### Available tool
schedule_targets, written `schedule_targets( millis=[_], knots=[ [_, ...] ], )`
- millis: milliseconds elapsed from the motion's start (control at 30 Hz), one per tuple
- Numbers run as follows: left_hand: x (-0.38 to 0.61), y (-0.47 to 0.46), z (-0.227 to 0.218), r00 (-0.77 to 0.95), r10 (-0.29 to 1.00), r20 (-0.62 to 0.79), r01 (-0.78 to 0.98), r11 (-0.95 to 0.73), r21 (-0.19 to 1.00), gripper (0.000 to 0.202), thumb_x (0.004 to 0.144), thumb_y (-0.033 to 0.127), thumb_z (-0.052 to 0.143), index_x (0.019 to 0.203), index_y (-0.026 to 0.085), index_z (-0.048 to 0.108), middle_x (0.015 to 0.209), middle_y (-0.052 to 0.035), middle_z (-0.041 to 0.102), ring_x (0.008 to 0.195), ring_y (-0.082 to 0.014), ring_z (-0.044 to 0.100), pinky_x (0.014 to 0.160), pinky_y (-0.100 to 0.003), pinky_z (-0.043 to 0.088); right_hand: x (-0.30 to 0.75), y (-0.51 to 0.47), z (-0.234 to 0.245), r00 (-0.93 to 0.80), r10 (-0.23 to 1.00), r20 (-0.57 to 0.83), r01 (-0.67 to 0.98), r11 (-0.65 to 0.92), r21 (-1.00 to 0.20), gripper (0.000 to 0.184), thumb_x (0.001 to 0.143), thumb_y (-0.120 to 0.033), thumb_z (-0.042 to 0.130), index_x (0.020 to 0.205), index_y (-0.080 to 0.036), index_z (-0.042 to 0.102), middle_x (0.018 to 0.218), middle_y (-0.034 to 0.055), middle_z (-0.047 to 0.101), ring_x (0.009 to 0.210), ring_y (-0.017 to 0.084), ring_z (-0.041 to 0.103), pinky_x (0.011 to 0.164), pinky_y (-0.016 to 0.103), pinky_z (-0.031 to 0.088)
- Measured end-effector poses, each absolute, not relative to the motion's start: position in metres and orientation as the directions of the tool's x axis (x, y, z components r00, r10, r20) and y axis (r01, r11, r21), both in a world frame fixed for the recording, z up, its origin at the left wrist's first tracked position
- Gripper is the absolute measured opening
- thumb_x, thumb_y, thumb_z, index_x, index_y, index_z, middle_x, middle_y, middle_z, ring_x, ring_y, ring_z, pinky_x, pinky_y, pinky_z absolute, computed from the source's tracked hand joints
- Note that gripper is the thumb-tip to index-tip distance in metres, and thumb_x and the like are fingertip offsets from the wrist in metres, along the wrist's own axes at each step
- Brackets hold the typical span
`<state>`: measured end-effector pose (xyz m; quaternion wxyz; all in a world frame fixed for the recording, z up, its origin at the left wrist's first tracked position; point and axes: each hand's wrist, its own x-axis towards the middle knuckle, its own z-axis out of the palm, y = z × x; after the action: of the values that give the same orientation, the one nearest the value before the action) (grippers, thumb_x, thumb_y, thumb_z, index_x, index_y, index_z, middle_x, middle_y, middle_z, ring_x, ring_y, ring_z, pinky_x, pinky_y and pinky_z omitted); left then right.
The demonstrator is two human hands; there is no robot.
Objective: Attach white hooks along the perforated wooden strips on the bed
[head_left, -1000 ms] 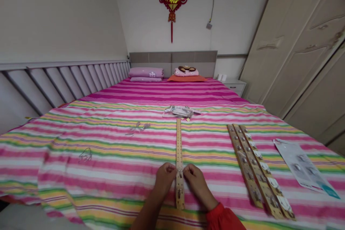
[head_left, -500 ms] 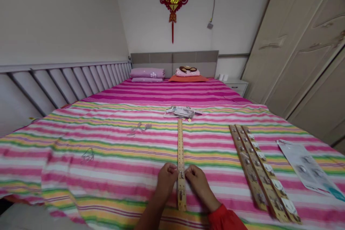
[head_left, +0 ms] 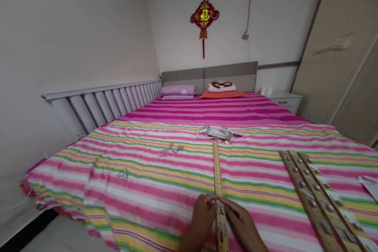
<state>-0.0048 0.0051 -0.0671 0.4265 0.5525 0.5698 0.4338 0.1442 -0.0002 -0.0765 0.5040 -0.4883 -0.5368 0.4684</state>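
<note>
A narrow wooden strip with rows of small holes point(head_left: 217, 171) lies lengthwise before me on the striped cloth. Small shiny metal fittings point(head_left: 222, 233) are on its near end. My left hand point(head_left: 204, 213) is at the strip's left side, thumb and forefinger pinched together over it. From the right, my right hand point(head_left: 239, 220) meets it with closed fingers just above a fitting. The fingertips of both hands nearly touch; whatever is between them is too small and covered to make out.
Three wooden strips with metal and white round pieces point(head_left: 313, 193) lie to the right. Clear plastic packaging point(head_left: 220, 132) sits beyond the strip's far end. Small transparent scraps point(head_left: 173, 149) and a thin tangled bit point(head_left: 122, 174) lie left. A blister pack point(head_left: 370, 187) shows at the right edge.
The view has swung left, so everything appears farther right and lower. My hands have come closer together, their fingertips now meeting over the strip.
</note>
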Motion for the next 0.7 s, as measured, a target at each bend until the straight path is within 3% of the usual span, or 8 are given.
schedule_targets(
  millis=[133,267,400,500,567,633,700],
  knots=[
    [-0.005,0.008,-0.07,-0.014,0.998,-0.067,0.214,0.068,0.974,0.027,0.066,0.023,0.057,0.088,0.018,0.073,0.082,-0.004,0.064,0.074,-0.017,0.058,0.068,-0.028,0.047,0.146,0.005,-0.075,-0.052,0.997,0.052,0.082,0.057,-0.995,0.033,0.067,-0.039,0.061,0.09,-0.022,0.077,0.1,0.009,0.075,0.1,0.031,0.065,0.097,0.046,0.044],
    [-0.01,0.013,-0.065,0.102,0.978,-0.182,0.163,0.164,0.973,0.031,0.061,0.028,0.063,0.088,0.015,0.072,0.061,0.0009,0.057,0.052,-0.0114,0.051,0.052,-0.024,0.042,0.149,0.01,-0.077,-0.042,0.999,0.03,0.082,0.033,-0.996,0.031,0.064,-0.041,0.063,0.083,-0.022,0.078,0.094,0.0095,0.076,0.099,0.031,0.065,0.095,0.045,0.045],
    [-0.039,0.033,-0.047,0.238,0.943,-0.233,0.135,0.205,0.969,0.039,0.059,0.035,0.066,0.091,0.012,0.07,0.051,0.0032,0.053,0.045,-0.0106,0.049,0.047,-0.023,0.037,0.152,0.01,-0.086,0.002,0.999,-0.041,0.025,-0.041,-0.999,0.044,0.065,-0.048,0.066,0.1,-0.021,0.074,0.077,0.0061,0.074,0.072,0.025,0.065,0.068,0.035,0.052],
    [-0.078,0.063,-0.035,-0.024,0.999,-0.026,0.173,0.03,0.985,0.03,0.063,0.039,0.063,0.077,0.013,0.068,0.057,0.0005,0.058,0.054,-0.0124,0.053,0.055,-0.025,0.042,0.152,0.007,-0.095,0.023,0.996,-0.081,-0.052,-0.079,-0.995,0.056,0.07,-0.054,0.063,0.114,-0.019,0.067,0.063,0.0012,0.065,0.057,0.018,0.057,0.056,0.028,0.046],
    [-0.108,0.086,-0.03,-0.262,0.953,0.151,0.345,-0.054,0.937,0.023,0.068,0.037,0.058,0.07,0.015,0.065,0.064,-0.0023,0.062,0.065,-0.0152,0.058,0.063,-0.025,0.044,0.152,0.006,-0.099,0.038,0.996,-0.076,-0.096,-0.072,-0.993,0.058,0.067,-0.056,0.065,0.112,-0.018,0.067,0.061,-0.0001,0.06,0.057,0.017,0.054,0.056,0.027,0.045],
    [-0.135,0.105,-0.029,-0.44,0.872,0.216,0.516,0.048,0.855,0.022,0.073,0.033,0.053,0.076,0.015,0.065,0.07,-0.0038,0.065,0.069,-0.016,0.06,0.066,-0.025,0.045,0.152,0.006,-0.099,0.03,0.997,-0.076,-0.115,-0.072,-0.991,0.059,0.066,-0.057,0.067,0.109,-0.017,0.068,0.057,-0.0017,0.055,0.056,0.016,0.052,0.056,0.027,0.043],
    [-0.155,0.119,-0.03,-0.506,0.834,0.22,0.596,0.153,0.788,0.021,0.075,0.031,0.053,0.082,0.016,0.065,0.076,-0.0047,0.067,0.073,-0.0168,0.062,0.068,-0.025,0.045,0.152,0.006,-0.097,0.02,0.996,-0.083,-0.116,-0.08,-0.99,0.06,0.065,-0.059,0.066,0.107,-0.016,0.069,0.054,-0.0031,0.051,0.054,0.016,0.051,0.055,0.028,0.041]
  ],
)
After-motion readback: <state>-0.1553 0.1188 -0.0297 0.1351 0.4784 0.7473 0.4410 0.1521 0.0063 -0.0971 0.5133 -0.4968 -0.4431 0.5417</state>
